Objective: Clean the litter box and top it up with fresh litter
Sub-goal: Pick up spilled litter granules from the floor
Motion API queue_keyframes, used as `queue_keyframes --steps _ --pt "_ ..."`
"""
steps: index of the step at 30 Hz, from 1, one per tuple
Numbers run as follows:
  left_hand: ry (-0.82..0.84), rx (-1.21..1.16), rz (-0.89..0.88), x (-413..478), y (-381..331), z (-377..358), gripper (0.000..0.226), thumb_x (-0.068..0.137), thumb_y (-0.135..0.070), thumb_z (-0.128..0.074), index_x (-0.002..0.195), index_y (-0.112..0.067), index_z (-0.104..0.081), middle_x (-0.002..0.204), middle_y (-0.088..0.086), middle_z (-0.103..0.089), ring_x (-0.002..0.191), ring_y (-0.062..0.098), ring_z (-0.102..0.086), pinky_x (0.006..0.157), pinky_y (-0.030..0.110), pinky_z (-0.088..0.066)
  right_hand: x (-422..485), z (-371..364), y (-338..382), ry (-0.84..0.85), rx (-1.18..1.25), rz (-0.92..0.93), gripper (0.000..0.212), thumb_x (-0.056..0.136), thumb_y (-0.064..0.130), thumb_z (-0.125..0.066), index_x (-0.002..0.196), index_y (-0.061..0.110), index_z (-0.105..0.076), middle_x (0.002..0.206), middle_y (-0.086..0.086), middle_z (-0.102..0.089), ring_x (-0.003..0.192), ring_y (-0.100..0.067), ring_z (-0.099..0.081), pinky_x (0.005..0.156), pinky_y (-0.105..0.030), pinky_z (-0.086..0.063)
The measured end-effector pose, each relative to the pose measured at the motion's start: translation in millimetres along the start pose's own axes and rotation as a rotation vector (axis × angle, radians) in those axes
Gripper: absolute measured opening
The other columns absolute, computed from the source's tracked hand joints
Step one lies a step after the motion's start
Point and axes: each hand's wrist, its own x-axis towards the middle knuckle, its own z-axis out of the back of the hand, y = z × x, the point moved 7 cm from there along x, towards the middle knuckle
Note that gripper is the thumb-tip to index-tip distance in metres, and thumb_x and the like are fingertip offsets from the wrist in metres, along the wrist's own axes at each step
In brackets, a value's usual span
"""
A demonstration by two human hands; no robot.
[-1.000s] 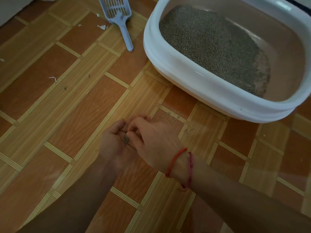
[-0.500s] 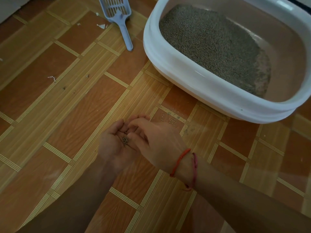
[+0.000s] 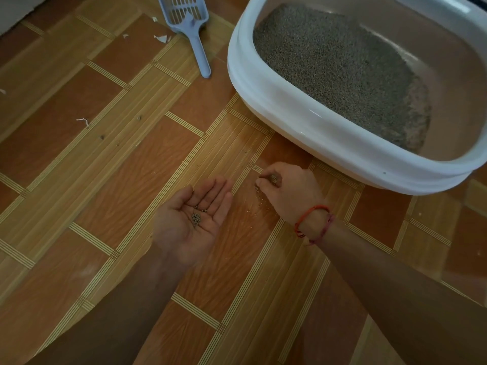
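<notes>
The hands have come apart. A second ago the right hand (image 3: pixel 287 191) was dropping its pickings into the left palm. Now it has reached out to 2 o'clock of that palm and pinches at the stray granules (image 3: pixel 259 200) scattered on the floor (image 3: pixel 105 180). The left hand (image 3: pixel 192 219) lies palm up with fingers relaxed, cradling a small cluster of gathered granules (image 3: pixel 195 219). The litter box (image 3: pixel 290 122) sits at 1 o'clock, just beyond the right hand, its grey litter (image 3: pixel 329 61) heaped to one side. The litter scoop (image 3: pixel 191 27) lies at 12 o'clock, in neither hand. The spill clean-up seems under way, pinch by pinch, with more grains left to gather.
</notes>
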Motion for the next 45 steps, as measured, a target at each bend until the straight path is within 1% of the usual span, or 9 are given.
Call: queue_keyframes --steps 3,8,13,24,31,35,39,42,45 --pt "0.000 -0.001 0.002 0.8 0.1 0.1 0.053 0.104 -0.022 -0.038 0.080 0.006 -0.077 0.109 0.020 -0.074 0.106 0.034 -0.072 0.087 0.047 -0.059 0.5 -2.6 -2.8 0.001 0.019 -0.017 0.012 0.088 0.044 -0.062 0.092 0.035 -0.068 0.078 0.019 -0.063 0.068 0.003 -0.056 0.054 -0.012 -0.039" --pt "-0.003 -0.006 0.003 1.7 -0.2 1.0 0.054 0.104 -0.022 -0.039 0.078 0.006 -0.077 0.108 0.020 -0.074 0.104 0.034 -0.072 0.086 0.046 -0.060 3.5 -6.9 -1.8 0.006 -0.001 -0.003 0.009 0.091 0.038 -0.060 0.090 0.033 -0.068 0.076 0.019 -0.061 0.072 -0.001 -0.057 0.059 -0.016 -0.044" --pt "0.000 -0.003 0.000 1.9 0.4 0.9 0.054 0.104 -0.022 -0.039 0.078 0.006 -0.077 0.107 0.020 -0.074 0.104 0.034 -0.072 0.086 0.046 -0.059 2.9 -7.2 4.7 0.008 -0.083 0.053 0.013 0.092 0.033 -0.055 0.086 0.030 -0.066 0.072 0.013 -0.064 0.064 -0.004 -0.058 0.056 -0.024 -0.050" --pt "0.004 -0.006 -0.007 0.9 -1.1 1.2 0.054 0.104 -0.022 -0.038 0.078 0.006 -0.077 0.106 0.020 -0.074 0.103 0.034 -0.073 0.086 0.046 -0.060 2.0 -14.3 16.4 0.083 -0.340 0.144 0.025 0.100 0.031 -0.037 0.102 0.014 -0.056 0.076 -0.002 -0.064 0.068 -0.025 -0.063 0.062 -0.040 -0.054" --pt "0.023 -0.010 -0.007 2.3 -2.3 2.6 0.054 0.104 -0.023 -0.038 0.081 0.006 -0.076 0.108 0.021 -0.074 0.104 0.034 -0.072 0.087 0.046 -0.059 -22.2 -2.3 56.1 0.088 -0.053 0.182 0.017 0.098 0.036 -0.039 0.097 0.027 -0.054 0.069 0.009 -0.060 0.064 -0.012 -0.059 0.059 -0.035 -0.051" --pt "0.050 0.008 0.006 2.9 -0.8 2.7 0.054 0.104 -0.025 -0.034 0.082 0.004 -0.074 0.088 0.015 -0.075 0.083 0.026 -0.076 0.071 0.036 -0.063 -45.3 -5.7 91.4 0.147 0.108 0.256 0.012 0.098 0.033 -0.043 0.099 0.027 -0.054 0.076 0.011 -0.063 0.073 -0.015 -0.063 0.066 -0.038 -0.052" --pt "0.099 0.091 0.070 4.2 3.4 5.4 0.053 0.104 -0.031 -0.031 0.114 0.006 -0.068 0.108 0.018 -0.070 0.102 0.026 -0.069 0.098 0.040 -0.054 -55.6 -17.0 102.3 0.170 0.126 0.323 0.010 0.096 0.032 -0.046 0.101 0.026 -0.053 0.079 0.004 -0.065 0.073 -0.020 -0.064 0.068 -0.042 -0.054" --pt "0.130 0.100 0.087 2.1 4.6 2.0 0.057 0.103 -0.032 -0.029 0.104 0.004 -0.073 0.111 0.019 -0.072 0.103 0.027 -0.071 0.099 0.041 -0.052 -57.0 -17.7 103.5 0.150 0.130 0.352 0.009 0.095 0.033 -0.049 0.100 0.026 -0.055 0.072 0.007 -0.062 0.072 -0.019 -0.064 0.067 -0.042 -0.054" --pt "0.112 0.060 0.050 -0.3 1.7 -0.4 0.055 0.105 -0.030 -0.029 0.096 0.004 -0.072 0.094 0.017 -0.073 0.088 0.026 -0.074 0.083 0.038 -0.062 -51.8 -10.7 95.4 0.097 0.162 0.343 0.009 0.095 0.032 -0.052 0.098 0.028 -0.059 0.072 0.012 -0.063 0.070 -0.008 -0.062 0.065 -0.034 -0.054"
